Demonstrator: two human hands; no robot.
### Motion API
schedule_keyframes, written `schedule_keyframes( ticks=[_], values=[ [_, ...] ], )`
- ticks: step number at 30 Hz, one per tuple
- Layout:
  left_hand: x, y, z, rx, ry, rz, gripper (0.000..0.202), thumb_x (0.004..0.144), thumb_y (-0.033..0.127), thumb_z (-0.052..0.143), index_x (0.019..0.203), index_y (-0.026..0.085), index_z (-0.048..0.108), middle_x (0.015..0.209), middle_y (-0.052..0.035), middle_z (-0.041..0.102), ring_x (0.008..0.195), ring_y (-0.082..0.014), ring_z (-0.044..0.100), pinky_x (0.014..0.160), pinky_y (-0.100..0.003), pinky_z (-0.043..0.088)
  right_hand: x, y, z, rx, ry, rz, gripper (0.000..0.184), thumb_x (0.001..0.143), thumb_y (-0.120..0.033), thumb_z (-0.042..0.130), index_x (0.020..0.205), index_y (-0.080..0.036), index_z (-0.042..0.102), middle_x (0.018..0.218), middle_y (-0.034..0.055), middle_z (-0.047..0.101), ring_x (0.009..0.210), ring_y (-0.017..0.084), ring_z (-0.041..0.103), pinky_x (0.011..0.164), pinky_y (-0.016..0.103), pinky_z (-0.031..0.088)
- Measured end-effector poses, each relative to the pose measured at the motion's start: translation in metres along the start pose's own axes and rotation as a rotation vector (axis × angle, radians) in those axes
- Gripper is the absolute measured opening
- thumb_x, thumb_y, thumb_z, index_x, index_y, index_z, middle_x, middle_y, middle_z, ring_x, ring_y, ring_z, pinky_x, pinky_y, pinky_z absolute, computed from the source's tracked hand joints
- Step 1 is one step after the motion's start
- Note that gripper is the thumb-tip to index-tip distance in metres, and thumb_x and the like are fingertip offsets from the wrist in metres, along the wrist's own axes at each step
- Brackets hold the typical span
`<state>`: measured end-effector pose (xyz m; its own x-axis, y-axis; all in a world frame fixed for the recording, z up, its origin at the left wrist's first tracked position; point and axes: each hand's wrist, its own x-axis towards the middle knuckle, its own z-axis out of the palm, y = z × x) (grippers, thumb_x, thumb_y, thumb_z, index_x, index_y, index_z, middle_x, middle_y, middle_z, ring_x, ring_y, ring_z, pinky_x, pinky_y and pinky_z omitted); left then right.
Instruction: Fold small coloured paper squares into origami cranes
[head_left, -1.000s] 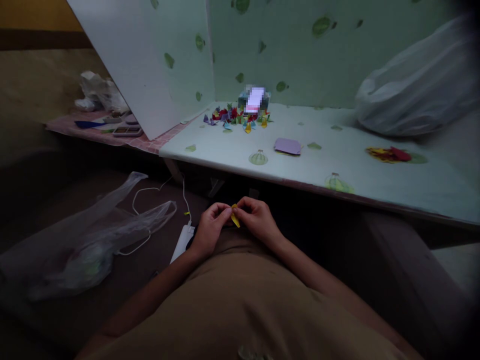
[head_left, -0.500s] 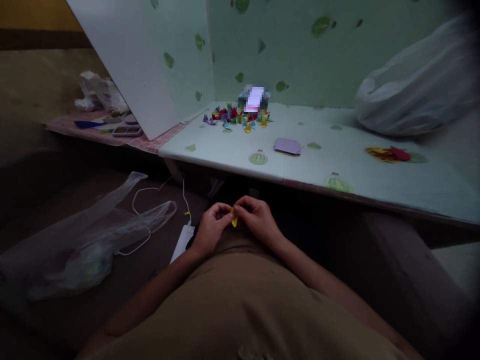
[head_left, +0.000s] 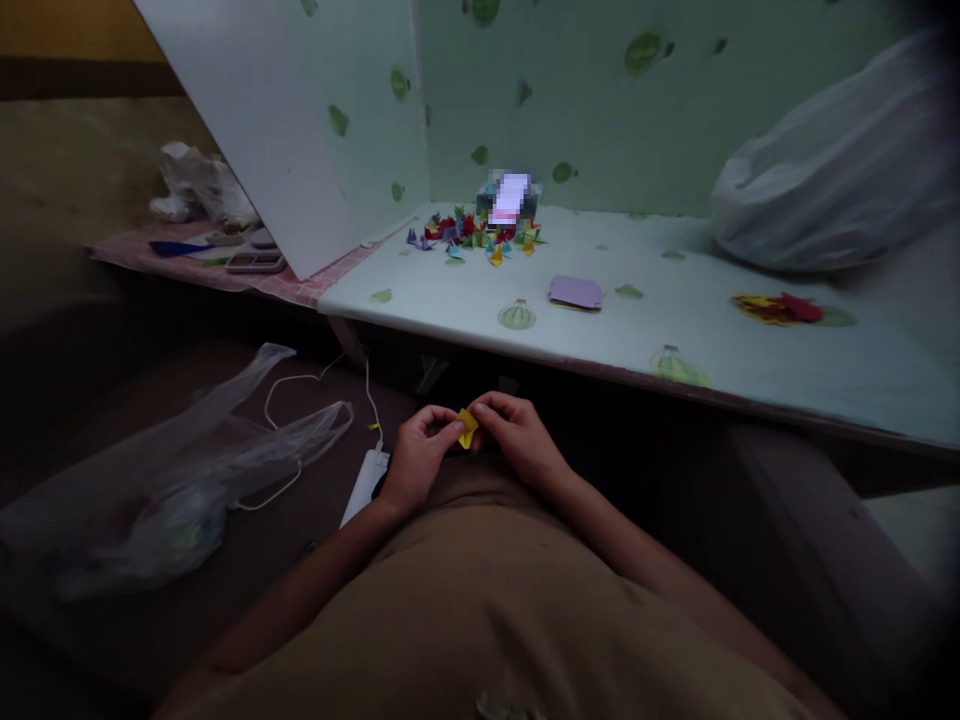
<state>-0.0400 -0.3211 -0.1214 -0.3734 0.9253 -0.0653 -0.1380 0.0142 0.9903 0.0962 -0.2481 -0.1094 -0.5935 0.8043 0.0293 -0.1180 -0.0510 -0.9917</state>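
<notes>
Together, hands [head_left: 421, 458] [head_left: 523, 437] pinch yellow paper [head_left: 467, 429] (seemingly folded)

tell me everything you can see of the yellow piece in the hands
The yellow piece is small and bright, apparently paper, with a roughly four-sided, angular outline. It sits tilted, pinched by the fingers of the left hand at one side and of the right hand at the other, off the table, in front of the person's body. Fingers hide some edges; creases are too small to tell.
</notes>
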Motion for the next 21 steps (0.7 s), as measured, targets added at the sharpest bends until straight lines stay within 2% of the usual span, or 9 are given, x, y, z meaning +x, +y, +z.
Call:
schedule_keyframes(
  ticks=[6, 10, 21],
  values=[
    [-0.0011, 0.0027, 0.0011, -0.053, 0.034, 0.007, 0.024, 0.071, 0.032, 0.078, 0.081, 0.015, 0.065, 0.073, 0.0009, 0.066, 0.065, -0.0111, 0.058, 0.063, -0.024, 0.046, 0.0016, 0.0050, -0.0010, 0.286, -0.073, 0.128, 0.025, 0.073, -0.038, 0.078, 0.079, -0.016, 0.066, 0.068, 0.0012, 0.070, 0.054, 0.011, 0.062, 0.059, 0.025, 0.051],
    [-0.0014, 0.0024, 0.0007, -0.065, 0.046, 0.024, 0.022, 0.072, 0.031, 0.077, 0.081, 0.015, 0.064, 0.073, 0.0012, 0.065, 0.064, -0.0107, 0.058, 0.062, -0.023, 0.047, 0.0027, 0.0071, -0.0013, 0.372, -0.095, 0.169, 0.027, 0.070, -0.036, 0.082, 0.078, -0.016, 0.067, 0.069, 0.0015, 0.071, 0.054, 0.011, 0.063, 0.060, 0.026, 0.053],
    [-0.0043, 0.0083, 0.0033, -0.017, 0.047, 0.030, 0.021, 0.070, 0.031, 0.077, 0.078, 0.016, 0.064, 0.068, 0.0018, 0.064, 0.063, -0.0122, 0.059, 0.062, -0.025, 0.047, 0.0008, 0.0041, 0.0014, 0.223, -0.072, 0.118, 0.024, 0.070, -0.035, 0.081, 0.075, -0.017, 0.066, 0.065, -0.0009, 0.067, 0.057, 0.011, 0.060, 0.061, 0.025, 0.049]
  ],
)
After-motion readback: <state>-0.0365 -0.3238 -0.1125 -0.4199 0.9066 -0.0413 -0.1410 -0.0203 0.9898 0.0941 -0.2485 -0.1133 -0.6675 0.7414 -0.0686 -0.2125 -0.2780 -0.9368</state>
